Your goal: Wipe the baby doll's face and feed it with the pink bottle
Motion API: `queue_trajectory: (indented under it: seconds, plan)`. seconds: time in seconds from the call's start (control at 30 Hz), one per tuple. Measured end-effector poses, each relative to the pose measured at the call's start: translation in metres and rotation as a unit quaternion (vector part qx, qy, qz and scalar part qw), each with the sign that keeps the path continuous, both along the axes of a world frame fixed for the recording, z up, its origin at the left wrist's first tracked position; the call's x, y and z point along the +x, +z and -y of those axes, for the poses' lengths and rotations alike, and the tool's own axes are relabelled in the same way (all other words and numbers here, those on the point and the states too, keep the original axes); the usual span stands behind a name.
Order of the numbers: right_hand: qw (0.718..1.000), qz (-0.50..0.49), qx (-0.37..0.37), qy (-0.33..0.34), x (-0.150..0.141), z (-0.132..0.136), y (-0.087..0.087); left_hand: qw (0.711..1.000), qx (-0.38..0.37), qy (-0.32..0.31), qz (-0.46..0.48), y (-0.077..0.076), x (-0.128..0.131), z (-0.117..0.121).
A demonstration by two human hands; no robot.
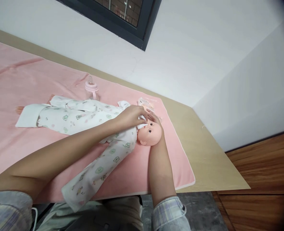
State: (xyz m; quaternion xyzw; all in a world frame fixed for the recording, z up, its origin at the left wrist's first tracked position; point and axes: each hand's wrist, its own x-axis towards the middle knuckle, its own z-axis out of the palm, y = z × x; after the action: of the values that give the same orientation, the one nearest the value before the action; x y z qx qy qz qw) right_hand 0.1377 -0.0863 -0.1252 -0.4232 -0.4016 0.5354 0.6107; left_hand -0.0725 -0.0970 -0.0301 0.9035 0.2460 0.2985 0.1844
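Note:
A baby doll lies on its back, dressed in a white printed sleepsuit, its head to the right and its feet to the left. My left hand is closed on a small white wipe, which touches the doll's face near the mouth. My right hand lies at the far side of the doll's head, the forearm passing beside the crown. Its fingers are partly hidden behind the head, and they seem to rest against the doll's cheek. One long sleeve of the suit hangs toward the table's front edge.
A pink blanket covers much of the wooden table. Behind the doll stands a pink-capped baby bottle. A small clear packet lies beyond my hands. A white wall with a dark window frame rises behind the table.

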Motion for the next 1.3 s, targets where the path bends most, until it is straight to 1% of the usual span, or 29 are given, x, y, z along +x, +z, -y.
queue_trajectory:
  seconds: [0.13, 0.3, 0.4, 0.5, 0.6, 0.73, 0.83, 1.0, 1.13, 1.2, 1.3]
  plan:
    - [1.000, -0.007, -0.002, 0.010, 0.000, -0.002, 0.000, 1.000, 0.010, 0.013, -0.009, -0.001, 0.002, 0.000]
    - [1.000, -0.011, 0.010, 0.006, -0.003, 0.000, 0.002, 0.999, 0.009, 0.032, -0.016, 0.000, 0.002, 0.001]
    - [1.000, -0.013, 0.003, 0.009, -0.003, -0.002, 0.000, 1.000, -0.003, 0.031, 0.000, 0.002, -0.001, -0.002]
    - [1.000, -0.017, -0.009, 0.013, 0.000, -0.006, -0.004, 0.999, -0.037, 0.016, 0.013, 0.006, -0.007, -0.007]
    - [0.999, -0.027, -0.009, 0.014, 0.002, -0.008, -0.007, 0.997, -0.070, -0.016, -0.002, 0.012, -0.013, -0.010]
    - [0.997, -0.068, -0.020, -0.027, 0.002, -0.005, -0.007, 0.994, -0.091, -0.037, -0.039, 0.016, -0.019, -0.009]
    - [0.995, -0.082, -0.029, -0.053, 0.001, -0.004, -0.005, 0.993, -0.098, -0.048, -0.050, 0.014, -0.020, -0.008]
    - [0.993, -0.102, -0.038, -0.054, 0.003, -0.009, -0.004, 0.990, -0.104, -0.074, -0.052, 0.006, -0.017, -0.011]
    - [0.992, -0.093, -0.048, -0.064, 0.004, -0.011, -0.005, 0.991, -0.100, -0.071, -0.062, 0.004, -0.015, -0.012]
    - [0.993, -0.083, -0.052, -0.059, 0.005, -0.010, -0.007, 0.991, -0.095, -0.067, -0.064, 0.004, -0.014, -0.011]
    - [0.997, -0.056, -0.035, -0.031, 0.007, -0.008, -0.009, 0.992, -0.085, -0.067, -0.066, 0.004, -0.014, -0.010]
